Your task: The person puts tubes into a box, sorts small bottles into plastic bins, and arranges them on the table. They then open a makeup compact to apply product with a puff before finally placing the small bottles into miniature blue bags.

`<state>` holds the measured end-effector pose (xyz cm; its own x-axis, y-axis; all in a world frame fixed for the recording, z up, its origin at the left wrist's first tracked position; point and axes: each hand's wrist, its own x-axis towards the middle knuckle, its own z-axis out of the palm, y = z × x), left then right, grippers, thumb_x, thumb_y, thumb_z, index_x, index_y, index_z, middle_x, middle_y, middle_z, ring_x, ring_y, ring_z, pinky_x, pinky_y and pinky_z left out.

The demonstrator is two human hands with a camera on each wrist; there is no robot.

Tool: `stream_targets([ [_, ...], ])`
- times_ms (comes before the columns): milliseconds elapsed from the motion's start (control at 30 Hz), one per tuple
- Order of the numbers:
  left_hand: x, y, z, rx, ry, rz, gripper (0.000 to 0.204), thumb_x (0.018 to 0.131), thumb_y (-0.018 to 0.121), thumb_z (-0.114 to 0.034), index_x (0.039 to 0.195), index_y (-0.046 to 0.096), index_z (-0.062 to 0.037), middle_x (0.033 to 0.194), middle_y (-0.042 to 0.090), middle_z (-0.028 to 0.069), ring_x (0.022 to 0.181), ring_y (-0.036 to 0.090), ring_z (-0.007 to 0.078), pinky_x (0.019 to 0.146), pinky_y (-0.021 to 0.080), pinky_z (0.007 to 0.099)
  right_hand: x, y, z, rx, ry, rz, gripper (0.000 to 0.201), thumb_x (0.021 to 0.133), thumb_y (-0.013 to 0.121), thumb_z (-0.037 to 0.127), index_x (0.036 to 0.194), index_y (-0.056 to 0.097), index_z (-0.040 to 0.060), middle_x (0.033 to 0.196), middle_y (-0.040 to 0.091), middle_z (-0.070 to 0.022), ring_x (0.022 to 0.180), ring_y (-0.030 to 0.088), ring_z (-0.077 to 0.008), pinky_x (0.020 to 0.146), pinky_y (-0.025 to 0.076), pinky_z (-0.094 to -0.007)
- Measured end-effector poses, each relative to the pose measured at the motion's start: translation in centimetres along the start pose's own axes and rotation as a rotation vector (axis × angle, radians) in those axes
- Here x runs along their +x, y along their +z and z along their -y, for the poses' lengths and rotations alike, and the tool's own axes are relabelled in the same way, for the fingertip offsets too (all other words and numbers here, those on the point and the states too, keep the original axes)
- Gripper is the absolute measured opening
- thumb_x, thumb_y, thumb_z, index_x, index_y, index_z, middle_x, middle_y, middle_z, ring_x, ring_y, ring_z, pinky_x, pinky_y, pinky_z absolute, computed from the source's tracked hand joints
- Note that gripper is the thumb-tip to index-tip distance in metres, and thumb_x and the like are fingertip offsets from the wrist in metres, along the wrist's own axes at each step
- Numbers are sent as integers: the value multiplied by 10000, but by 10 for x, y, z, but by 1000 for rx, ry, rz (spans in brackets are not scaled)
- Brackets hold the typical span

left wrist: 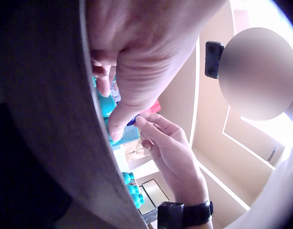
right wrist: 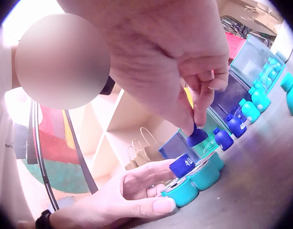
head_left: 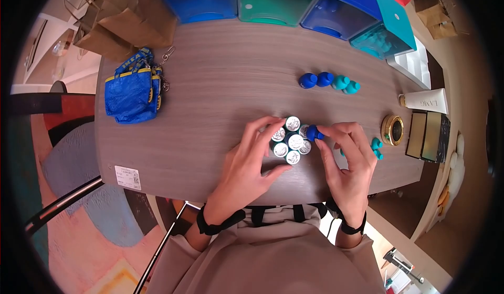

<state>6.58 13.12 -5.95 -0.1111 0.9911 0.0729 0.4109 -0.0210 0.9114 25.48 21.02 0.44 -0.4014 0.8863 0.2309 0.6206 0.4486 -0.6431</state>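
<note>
My right hand (head_left: 349, 163) pinches a small dark blue bottle top (head_left: 314, 133) between thumb and fingertips, over the right side of a tight cluster of small round cups (head_left: 280, 150). These cups have turquoise sides and silvery patterned contents on top. A dark blue cup (right wrist: 182, 166) marked with white digits sits raised on the cluster, just below the pinched top in the right wrist view. My left hand (head_left: 244, 165) curves round the cluster's left side, thumb at its near edge and index finger at its far edge. Its other fingers are partly hidden.
Two dark blue bottles (head_left: 308, 80) and two turquoise bottles (head_left: 341, 81) stand in a row beyond. More turquoise bottles (head_left: 377, 144) are near a gold jar (head_left: 392, 130), a white tube (head_left: 425, 101) and a black box (head_left: 428, 136). Drawer boxes (head_left: 281, 13) line the back; a blue bag (head_left: 131, 94) lies left.
</note>
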Motion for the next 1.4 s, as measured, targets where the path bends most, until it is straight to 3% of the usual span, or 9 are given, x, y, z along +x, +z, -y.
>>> stream_targets([
  [367,2,-1,6,-38,49,-4,884,735,989,-117,1526,595,-94,1468,574,100,847,638,196,790,586,364,5,-1,11,-47,-44,21,275,830,839,-88,1088,784,-7,1027,697,-119,892,666,-306,746,537,-403],
  [833,2,-2,5,-60,39,-6,910,708,1002,-135,1524,600,-99,1459,583,90,839,633,199,761,584,362,2,6,15,-33,-145,74,308,799,872,-66,1090,805,11,1023,684,-90,835,620,-259,632,454,-379],
  [1400,2,-2,5,-74,48,-15,937,691,998,-93,1532,588,-104,1475,582,98,837,637,208,767,590,366,2,6,15,-45,-148,108,313,802,871,-58,1102,796,-9,1049,681,-117,872,652,-285,660,499,-398],
])
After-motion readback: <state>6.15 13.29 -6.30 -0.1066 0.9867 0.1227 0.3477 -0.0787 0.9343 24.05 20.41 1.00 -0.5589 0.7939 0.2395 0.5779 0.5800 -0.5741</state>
